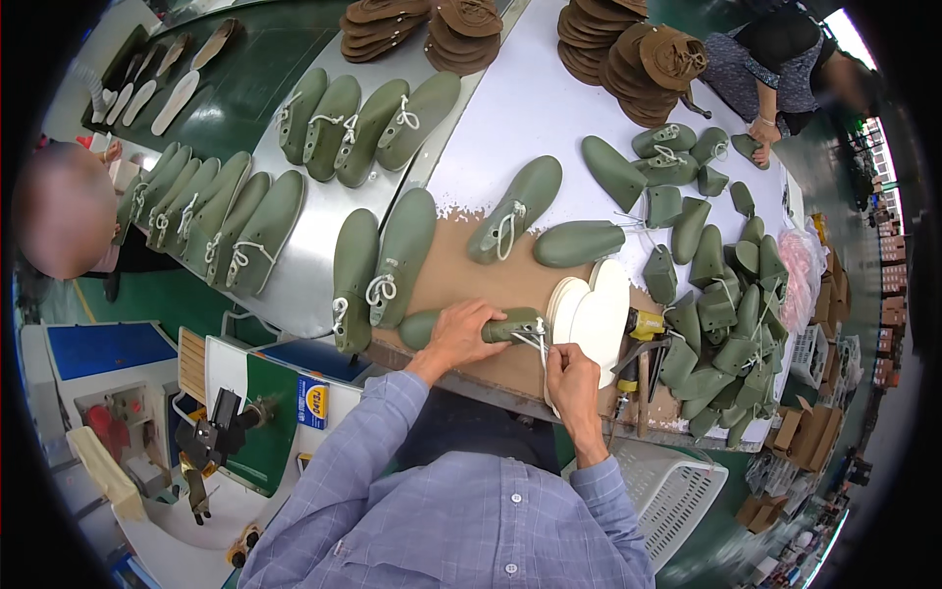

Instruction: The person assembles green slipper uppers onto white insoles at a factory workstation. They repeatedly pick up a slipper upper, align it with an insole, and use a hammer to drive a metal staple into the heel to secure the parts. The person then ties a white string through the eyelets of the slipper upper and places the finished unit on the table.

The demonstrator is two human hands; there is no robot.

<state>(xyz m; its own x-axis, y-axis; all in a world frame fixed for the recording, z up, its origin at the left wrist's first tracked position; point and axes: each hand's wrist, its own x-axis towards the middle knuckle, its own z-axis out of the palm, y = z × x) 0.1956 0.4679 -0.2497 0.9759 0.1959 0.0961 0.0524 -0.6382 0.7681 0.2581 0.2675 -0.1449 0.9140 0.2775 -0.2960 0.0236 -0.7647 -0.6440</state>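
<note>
A green shoe last point(520, 320) lies on its side at the table's near edge, toe to the left. My left hand point(461, 336) is closed around its middle, pressing it on the brown board. My right hand point(574, 381) pinches the white cord point(535, 341) that comes out of the heel end of this last. Just right of the last lies a stack of cream insole-shaped sheets point(574, 309). Two lasts with knotted cords stand to the left, one of them a tall green last point(404, 255). Another corded last point(517, 208) lies beyond my hands.
A heap of green lasts point(731, 324) fills the table's right side. A yellow power tool point(646, 324) and a hammer point(644, 393) lie before it. Brown shoe uppers point(653, 69) are piled at the back. Two people point(770, 74) are nearby. A white crate point(677, 491) stands below.
</note>
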